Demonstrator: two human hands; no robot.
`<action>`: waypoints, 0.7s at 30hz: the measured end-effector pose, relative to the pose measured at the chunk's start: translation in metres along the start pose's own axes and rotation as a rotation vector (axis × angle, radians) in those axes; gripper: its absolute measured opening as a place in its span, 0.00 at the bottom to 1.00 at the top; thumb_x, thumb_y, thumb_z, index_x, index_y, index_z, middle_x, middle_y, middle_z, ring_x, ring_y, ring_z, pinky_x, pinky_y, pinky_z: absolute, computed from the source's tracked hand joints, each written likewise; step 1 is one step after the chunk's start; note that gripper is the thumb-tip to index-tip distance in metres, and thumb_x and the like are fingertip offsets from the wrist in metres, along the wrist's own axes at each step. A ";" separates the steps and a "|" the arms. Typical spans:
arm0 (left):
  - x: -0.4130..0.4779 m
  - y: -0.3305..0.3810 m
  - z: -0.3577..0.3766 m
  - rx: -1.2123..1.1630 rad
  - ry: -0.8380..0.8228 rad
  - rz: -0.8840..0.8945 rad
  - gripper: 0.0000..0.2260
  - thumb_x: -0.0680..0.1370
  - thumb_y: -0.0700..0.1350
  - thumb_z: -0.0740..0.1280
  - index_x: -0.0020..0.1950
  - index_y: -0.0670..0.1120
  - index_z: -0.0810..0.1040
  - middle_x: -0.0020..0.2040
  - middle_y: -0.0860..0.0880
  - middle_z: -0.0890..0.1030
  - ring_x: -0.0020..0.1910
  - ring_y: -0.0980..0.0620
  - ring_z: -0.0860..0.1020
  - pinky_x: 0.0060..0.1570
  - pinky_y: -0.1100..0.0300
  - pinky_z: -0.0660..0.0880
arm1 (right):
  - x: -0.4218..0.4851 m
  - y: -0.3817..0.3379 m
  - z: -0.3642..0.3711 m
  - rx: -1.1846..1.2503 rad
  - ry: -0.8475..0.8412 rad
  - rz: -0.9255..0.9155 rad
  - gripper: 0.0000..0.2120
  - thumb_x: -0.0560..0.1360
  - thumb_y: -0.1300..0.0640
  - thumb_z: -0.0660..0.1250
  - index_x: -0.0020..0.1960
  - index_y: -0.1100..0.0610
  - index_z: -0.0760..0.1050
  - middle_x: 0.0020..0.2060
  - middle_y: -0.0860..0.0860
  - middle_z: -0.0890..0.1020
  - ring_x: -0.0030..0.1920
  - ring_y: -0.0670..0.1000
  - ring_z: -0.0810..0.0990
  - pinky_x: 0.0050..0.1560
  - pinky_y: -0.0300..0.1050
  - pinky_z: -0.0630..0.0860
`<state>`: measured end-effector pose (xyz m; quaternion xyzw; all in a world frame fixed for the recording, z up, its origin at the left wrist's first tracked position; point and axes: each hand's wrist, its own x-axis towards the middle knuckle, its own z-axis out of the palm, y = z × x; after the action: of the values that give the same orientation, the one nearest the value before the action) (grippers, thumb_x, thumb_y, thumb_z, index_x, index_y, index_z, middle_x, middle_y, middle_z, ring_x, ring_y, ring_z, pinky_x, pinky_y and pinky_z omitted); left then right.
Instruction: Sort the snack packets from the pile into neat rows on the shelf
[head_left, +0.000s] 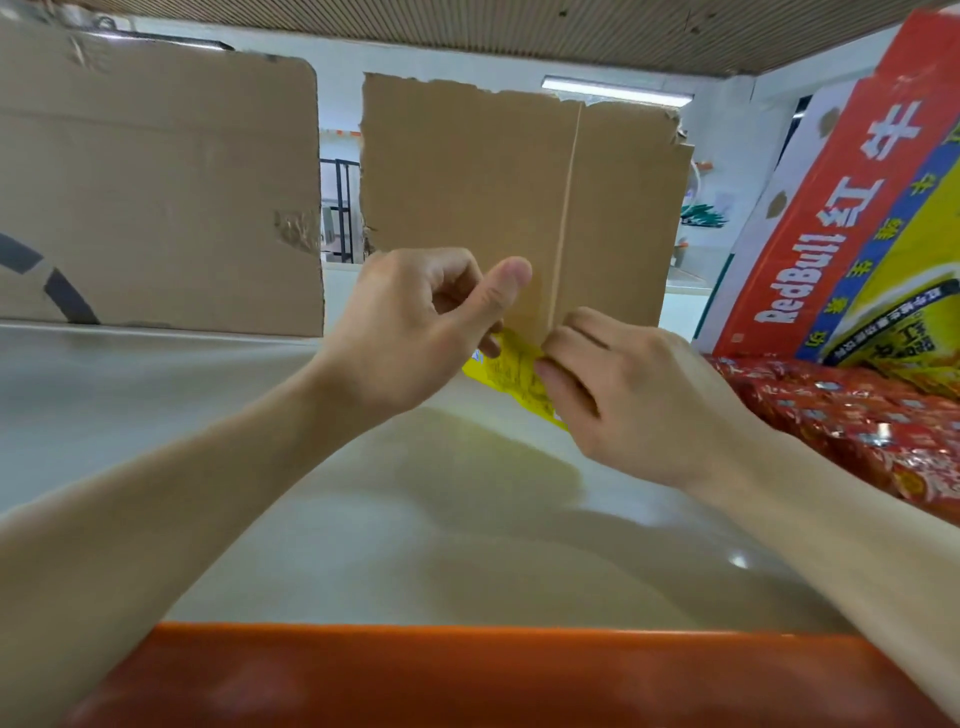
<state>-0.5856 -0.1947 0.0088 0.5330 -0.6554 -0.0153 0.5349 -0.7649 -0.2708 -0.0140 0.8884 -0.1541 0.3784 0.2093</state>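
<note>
Yellow packet (511, 371): on the pale shelf (260, 467), towards the back, tilted, its top leaning on the torn cardboard sheet (519, 197) that stands upright behind it. Both hands cover it in part; the print is too small to read.

Right hand (623, 395): fingers curled, pinching the packet's right edge.

Left hand (415, 322): fingers curled in at the packet's upper left corner, touching it; the thumb sticks up, free, in front of the cardboard. How firm this hold is, I cannot tell.

Surroundings: a second, larger cardboard panel (156, 197) stands at the back left, a gap between it and the torn sheet. On the right, red foil packets (857, 415) lie flat on the shelf, near the right hand; a red and yellow drinks carton (831, 234) leans behind and above them. Orange shelf lip (467, 675) runs along the front. Upper shelf underside (467, 31) shows overhead.
</note>
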 end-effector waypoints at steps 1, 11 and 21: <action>0.000 0.001 0.001 0.004 0.012 -0.019 0.24 0.80 0.57 0.65 0.35 0.39 0.80 0.30 0.49 0.83 0.30 0.56 0.82 0.37 0.57 0.79 | -0.001 -0.003 0.001 -0.062 -0.020 -0.033 0.11 0.80 0.56 0.59 0.44 0.59 0.76 0.36 0.53 0.73 0.30 0.60 0.73 0.25 0.52 0.72; 0.002 -0.001 0.002 0.023 -0.064 -0.299 0.25 0.81 0.49 0.62 0.31 0.32 0.78 0.26 0.44 0.81 0.23 0.49 0.80 0.26 0.63 0.71 | 0.000 -0.005 -0.001 -0.198 0.090 0.027 0.07 0.73 0.67 0.67 0.38 0.61 0.72 0.34 0.56 0.71 0.27 0.59 0.68 0.20 0.49 0.69; 0.006 -0.008 0.002 -0.048 0.021 -0.252 0.15 0.78 0.42 0.63 0.34 0.36 0.80 0.31 0.46 0.83 0.34 0.46 0.83 0.38 0.53 0.80 | -0.002 -0.014 -0.004 -0.006 0.009 0.055 0.19 0.79 0.41 0.58 0.48 0.54 0.78 0.39 0.47 0.77 0.37 0.53 0.77 0.30 0.49 0.74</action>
<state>-0.5805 -0.2037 0.0075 0.5983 -0.5772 -0.0925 0.5481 -0.7627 -0.2559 -0.0162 0.8814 -0.1787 0.3877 0.2020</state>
